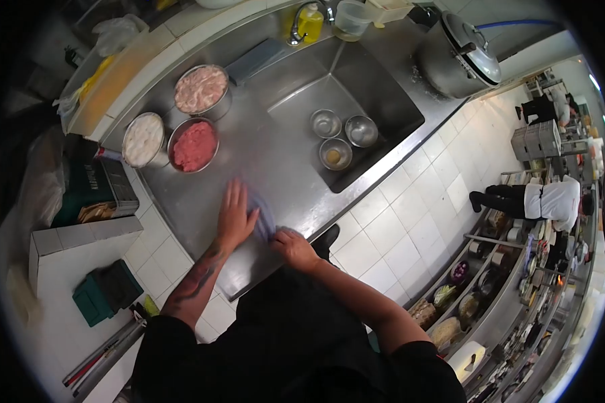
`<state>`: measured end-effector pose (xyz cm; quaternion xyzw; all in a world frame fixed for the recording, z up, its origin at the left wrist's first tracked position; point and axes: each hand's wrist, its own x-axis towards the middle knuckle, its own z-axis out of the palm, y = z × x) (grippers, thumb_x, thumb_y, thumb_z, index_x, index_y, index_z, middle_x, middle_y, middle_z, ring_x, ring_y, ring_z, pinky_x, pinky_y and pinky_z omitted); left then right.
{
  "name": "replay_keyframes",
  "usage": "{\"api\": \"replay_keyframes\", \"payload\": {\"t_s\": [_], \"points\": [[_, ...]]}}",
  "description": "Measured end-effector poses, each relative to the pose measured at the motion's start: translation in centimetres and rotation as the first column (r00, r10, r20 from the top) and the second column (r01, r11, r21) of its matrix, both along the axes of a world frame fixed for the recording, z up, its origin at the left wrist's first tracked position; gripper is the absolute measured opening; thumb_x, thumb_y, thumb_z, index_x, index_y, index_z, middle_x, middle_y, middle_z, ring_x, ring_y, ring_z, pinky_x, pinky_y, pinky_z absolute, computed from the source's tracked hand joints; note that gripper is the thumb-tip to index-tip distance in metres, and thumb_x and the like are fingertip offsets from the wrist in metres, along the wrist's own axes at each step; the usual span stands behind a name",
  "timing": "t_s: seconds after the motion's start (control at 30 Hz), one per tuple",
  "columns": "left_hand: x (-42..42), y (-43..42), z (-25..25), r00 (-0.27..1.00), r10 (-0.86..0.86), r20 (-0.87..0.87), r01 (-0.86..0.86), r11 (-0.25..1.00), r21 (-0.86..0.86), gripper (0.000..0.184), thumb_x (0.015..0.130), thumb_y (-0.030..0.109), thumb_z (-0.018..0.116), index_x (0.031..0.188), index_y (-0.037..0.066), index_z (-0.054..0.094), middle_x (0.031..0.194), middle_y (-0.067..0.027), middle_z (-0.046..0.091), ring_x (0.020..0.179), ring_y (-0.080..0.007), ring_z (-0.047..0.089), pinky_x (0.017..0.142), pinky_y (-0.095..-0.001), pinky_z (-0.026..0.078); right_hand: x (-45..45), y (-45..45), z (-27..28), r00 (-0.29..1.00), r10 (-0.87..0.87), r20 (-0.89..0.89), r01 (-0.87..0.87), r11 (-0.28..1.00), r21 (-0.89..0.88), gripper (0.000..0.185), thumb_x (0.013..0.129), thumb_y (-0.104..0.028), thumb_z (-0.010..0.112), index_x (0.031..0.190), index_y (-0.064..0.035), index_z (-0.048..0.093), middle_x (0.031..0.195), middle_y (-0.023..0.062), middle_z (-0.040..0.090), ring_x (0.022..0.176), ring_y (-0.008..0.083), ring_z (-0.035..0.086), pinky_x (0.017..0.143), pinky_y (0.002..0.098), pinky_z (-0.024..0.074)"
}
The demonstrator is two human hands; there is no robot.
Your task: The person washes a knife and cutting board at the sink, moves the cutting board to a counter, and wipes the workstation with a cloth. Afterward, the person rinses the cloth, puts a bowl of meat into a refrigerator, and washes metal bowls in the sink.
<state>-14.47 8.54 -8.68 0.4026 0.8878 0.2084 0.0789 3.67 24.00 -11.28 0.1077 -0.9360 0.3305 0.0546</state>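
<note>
My left hand lies over the steel counter with its fingers stretched out. Beside its thumb is a thin, see-through bluish plastic sheet or bag, blurred at its edges. The near end of that plastic is pinched in my right hand, close to the counter's front edge. Beyond my left hand stand three round metal containers: one with red ground meat, one with pale pink meat, and one with whitish contents.
Right of the counter, a sink holds three metal bowls. A large lidded pot stands past it, and a yellow soap bottle by the faucet. A person in a white top bends over the far shelves. A green bin sits at lower left.
</note>
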Motion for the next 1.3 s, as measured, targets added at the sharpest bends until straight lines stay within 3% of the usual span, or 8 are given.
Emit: {"api": "replay_keyframes", "payload": {"t_s": [0.13,0.33,0.5,0.67,0.9,1.03,1.23,1.3], "points": [[4.5,0.1,-1.1,0.993,0.088,-0.083,-0.088,0.996,0.002,0.075,0.09,0.031,0.062,0.144,-0.012,0.034,0.155,-0.0324,0.025,0.146,-0.0498,0.018,0.12,-0.0532,0.018,1.6,7.1,1.6,0.989,0.138,0.058,-0.134,0.989,-0.058,0.03,0.078,-0.014,0.062,0.107,-0.0097,0.068,0.109,0.0097,0.062,0.105,0.0302,0.06,0.094,0.0416,0.0473],[5.7,15.2,-1.3,0.958,0.262,-0.12,-0.271,0.96,-0.066,0.072,0.09,0.03,0.061,0.14,-0.015,0.037,0.152,-0.0359,0.027,0.144,-0.0517,0.019,0.12,-0.055,0.017,1.4,19.6,-0.7,0.999,0.013,-0.047,-0.014,1.0,-0.027,0.025,0.075,-0.009,0.064,0.1,-0.0095,0.068,0.114,0.0113,0.064,0.104,0.0328,0.061,0.091,0.0427,0.0478],[5.3,25.3,-1.7,0.869,0.454,-0.196,-0.45,0.891,0.068,0.072,0.09,0.028,0.061,0.141,-0.015,0.034,0.153,-0.0352,0.025,0.144,-0.051,0.021,0.119,-0.0548,0.02,-1.4,29.3,0.6,0.997,0.076,-0.033,-0.073,0.995,0.074,0.025,0.073,-0.006,0.06,0.098,-0.0089,0.066,0.11,0.0099,0.063,0.1,0.0315,0.059,0.089,0.043,0.048],[7.3,23.5,-2.5,0.822,0.535,-0.195,-0.539,0.841,0.034,0.072,0.093,0.03,0.057,0.145,-0.013,0.03,0.156,-0.0321,0.022,0.145,-0.0486,0.02,0.118,-0.0555,0.022,-1.4,29.0,-1.0,0.962,0.231,-0.145,-0.232,0.973,0.01,0.025,0.07,-0.004,0.062,0.095,-0.0067,0.064,0.108,0.0123,0.062,0.104,0.0334,0.06,0.089,0.0438,0.0498],[8.0,17.4,-3.3,0.697,0.65,-0.303,-0.7,0.707,-0.095,0.071,0.096,0.032,0.051,0.148,-0.011,0.029,0.157,-0.0308,0.023,0.146,-0.0488,0.02,0.118,-0.0555,0.022,-4.1,23.3,-0.6,0.889,0.444,-0.109,-0.45,0.892,-0.035,0.035,0.075,-0.006,0.06,0.109,-0.0079,0.064,0.118,0.0101,0.058,0.109,0.0293,0.058,0.093,0.0419,0.0482],[-0.9,14.4,-3.9,0.725,0.583,-0.368,-0.637,0.77,-0.034,0.07,0.094,0.03,0.052,0.147,-0.011,0.03,0.155,-0.0311,0.025,0.145,-0.0497,0.022,0.118,-0.0552,0.022,-10.2,17.7,-1.3,0.931,0.336,-0.146,-0.339,0.941,0.004,0.031,0.084,-0.011,0.057,0.114,-0.0046,0.062,0.115,0.013,0.056,0.107,0.0286,0.057,0.093,0.0423,0.0483],[-14.9,13.7,-3.1,0.921,0.244,-0.303,-0.292,0.948,-0.124,0.067,0.095,0.03,0.05,0.147,-0.007,0.032,0.157,-0.0289,0.022,0.146,-0.0466,0.019,0.119,-0.0524,0.021,-17.8,14.1,-0.7,0.992,0.083,0.1,-0.081,0.996,-0.024,0.028,0.09,-0.013,0.056,0.116,-0.002,0.06,0.109,0.0141,0.05,0.101,0.0288,0.058,0.089,0.0409,0.0508],[-17.4,15.1,-3.0,0.944,0.14,-0.297,-0.16,0.986,-0.041,0.07,0.087,0.028,0.06,0.145,-0.006,0.037,0.153,-0.0293,0.029,0.144,-0.0467,0.025,0.118,-0.0551,0.022,-19.2,14.4,-1.2,0.997,0.067,0.036,-0.068,0.997,0.033,0.029,0.09,-0.013,0.056,0.117,-0.0021,0.06,0.11,0.0139,0.049,0.101,0.0285,0.058,0.087,0.0408,0.0516]]}}
